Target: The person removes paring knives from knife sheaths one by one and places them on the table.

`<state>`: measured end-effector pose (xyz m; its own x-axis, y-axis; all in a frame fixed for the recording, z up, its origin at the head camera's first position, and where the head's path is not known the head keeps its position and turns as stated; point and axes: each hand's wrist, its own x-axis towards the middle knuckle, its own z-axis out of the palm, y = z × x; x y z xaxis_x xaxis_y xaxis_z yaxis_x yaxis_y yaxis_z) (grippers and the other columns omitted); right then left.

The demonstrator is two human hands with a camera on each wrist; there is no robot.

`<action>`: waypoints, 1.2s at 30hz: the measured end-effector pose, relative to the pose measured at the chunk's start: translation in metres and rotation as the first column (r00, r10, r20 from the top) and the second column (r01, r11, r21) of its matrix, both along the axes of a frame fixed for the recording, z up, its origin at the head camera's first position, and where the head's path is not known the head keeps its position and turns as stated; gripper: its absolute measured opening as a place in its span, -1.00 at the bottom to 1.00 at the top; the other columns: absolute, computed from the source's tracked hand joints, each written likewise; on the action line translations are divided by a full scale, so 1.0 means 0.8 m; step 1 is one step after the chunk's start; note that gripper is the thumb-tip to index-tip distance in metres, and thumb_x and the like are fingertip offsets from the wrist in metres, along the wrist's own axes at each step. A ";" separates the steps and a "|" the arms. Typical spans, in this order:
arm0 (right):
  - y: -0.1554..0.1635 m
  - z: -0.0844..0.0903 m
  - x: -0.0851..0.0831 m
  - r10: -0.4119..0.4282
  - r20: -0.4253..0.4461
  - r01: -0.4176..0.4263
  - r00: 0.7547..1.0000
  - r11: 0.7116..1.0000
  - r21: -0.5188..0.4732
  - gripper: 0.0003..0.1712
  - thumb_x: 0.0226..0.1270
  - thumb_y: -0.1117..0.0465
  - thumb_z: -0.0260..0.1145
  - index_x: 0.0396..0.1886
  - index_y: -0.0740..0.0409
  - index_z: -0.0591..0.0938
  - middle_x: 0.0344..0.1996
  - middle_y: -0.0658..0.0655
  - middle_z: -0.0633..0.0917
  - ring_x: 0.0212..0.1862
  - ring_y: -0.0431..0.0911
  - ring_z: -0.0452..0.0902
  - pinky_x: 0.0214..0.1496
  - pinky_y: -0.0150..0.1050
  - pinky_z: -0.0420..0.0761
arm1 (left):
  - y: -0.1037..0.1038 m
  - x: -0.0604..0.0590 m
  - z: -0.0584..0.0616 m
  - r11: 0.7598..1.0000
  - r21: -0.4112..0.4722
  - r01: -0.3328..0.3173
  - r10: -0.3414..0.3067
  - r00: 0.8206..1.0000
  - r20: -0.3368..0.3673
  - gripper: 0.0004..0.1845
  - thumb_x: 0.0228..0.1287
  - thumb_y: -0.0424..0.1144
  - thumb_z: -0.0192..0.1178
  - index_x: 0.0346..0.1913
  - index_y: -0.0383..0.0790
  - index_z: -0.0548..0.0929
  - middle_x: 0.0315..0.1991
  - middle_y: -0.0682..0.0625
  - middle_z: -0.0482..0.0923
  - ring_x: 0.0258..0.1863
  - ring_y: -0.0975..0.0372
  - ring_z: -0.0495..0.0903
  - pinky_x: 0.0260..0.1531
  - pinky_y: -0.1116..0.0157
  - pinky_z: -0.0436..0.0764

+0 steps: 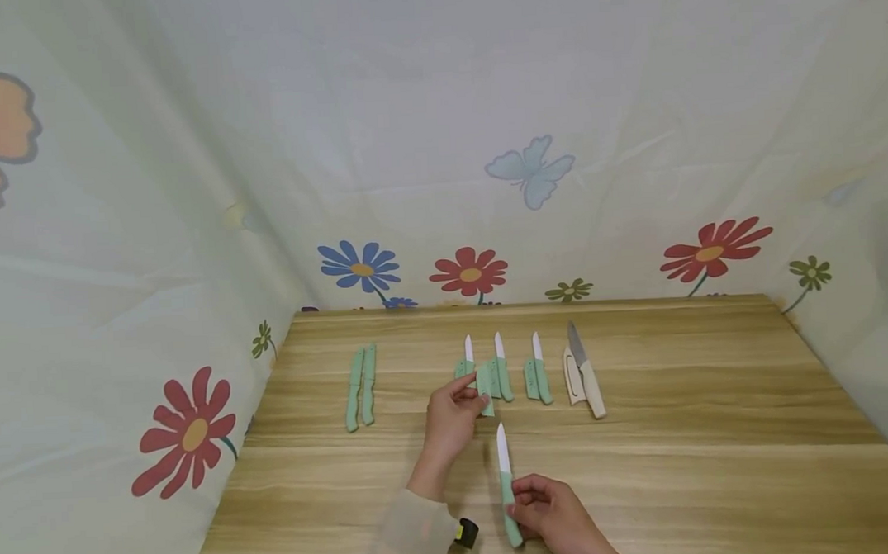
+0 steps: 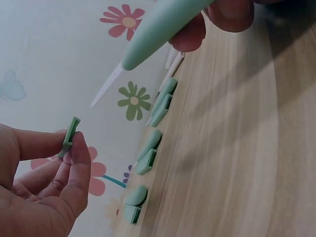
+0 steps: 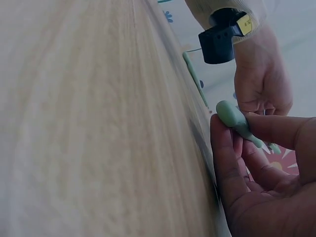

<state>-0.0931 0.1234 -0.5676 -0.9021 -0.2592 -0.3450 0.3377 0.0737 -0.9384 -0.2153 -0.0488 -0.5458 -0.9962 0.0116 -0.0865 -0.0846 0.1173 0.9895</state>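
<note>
My left hand (image 1: 452, 415) pinches a small green knife sheath (image 1: 484, 388) between thumb and fingers above the table. In the left wrist view this sheath (image 2: 69, 137) shows edge-on, with its slot visible. Nearer the front, my right hand (image 1: 554, 516) holds a paring knife (image 1: 507, 493) by its green handle, its white blade pointing away from me. The blade tip and the sheath are apart. The right wrist view shows the handle's rounded end (image 3: 228, 113) between thumb and fingers; the blade is hidden there.
Behind the left hand lie several bare green knives (image 1: 542, 382), each beside a green sheath (image 1: 531, 379). Right of them lies a larger white-handled knife (image 1: 592, 390) next to its white sheath (image 1: 571, 375). Two sheathed green knives (image 1: 369, 388) lie at left on the wooden table (image 1: 683, 465).
</note>
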 end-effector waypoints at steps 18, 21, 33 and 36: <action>0.001 0.005 -0.008 -0.216 -0.019 0.217 0.976 0.975 0.043 -0.52 0.40 0.30 0.38 0.21 0.48 0.57 -0.21 0.12 0.64 -0.22 -0.16 0.63 -0.19 -0.28 0.76 | 0.004 0.033 -0.020 0.994 -0.020 0.111 -0.110 0.994 0.024 -0.54 0.23 -0.39 0.41 0.22 -0.27 0.69 -0.26 -0.05 0.67 -0.36 0.29 0.66 -0.37 0.40 0.68; 0.002 0.005 -0.009 -0.233 -0.025 0.234 0.972 0.971 0.055 -0.52 0.41 0.30 0.38 0.23 0.47 0.58 -0.20 0.13 0.65 -0.20 -0.15 0.63 -0.19 -0.27 0.76 | 0.006 0.039 -0.023 0.992 -0.024 0.123 -0.122 0.992 0.025 -0.55 0.24 -0.39 0.40 0.21 -0.26 0.70 -0.27 -0.03 0.67 -0.35 0.30 0.66 -0.37 0.42 0.66; 0.004 0.004 -0.010 -0.270 -0.024 0.271 0.962 0.961 0.048 -0.53 0.46 0.30 0.34 0.27 0.45 0.57 -0.20 0.11 0.72 -0.22 -0.15 0.66 -0.22 -0.27 0.76 | 0.014 0.059 -0.029 0.992 -0.015 0.127 -0.127 0.992 0.017 -0.56 0.22 -0.39 0.41 0.19 -0.25 0.71 -0.27 -0.02 0.69 -0.35 0.32 0.65 -0.38 0.42 0.64; 0.005 0.004 -0.011 -0.284 -0.022 0.285 0.959 0.958 0.044 -0.52 0.46 0.30 0.33 0.29 0.43 0.57 -0.22 0.11 0.73 -0.24 -0.15 0.66 -0.23 -0.25 0.76 | 0.015 0.061 -0.030 0.991 -0.016 0.136 -0.135 0.991 0.023 -0.56 0.22 -0.39 0.41 0.19 -0.25 0.71 -0.28 0.00 0.69 -0.34 0.32 0.67 -0.39 0.42 0.64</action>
<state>-0.1020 0.1274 -0.5646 -0.9413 0.0250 -0.3367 0.3372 0.0203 -0.9412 -0.1662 -0.0367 -0.5700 -0.9834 0.1447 -0.1095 -0.0882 0.1461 0.9853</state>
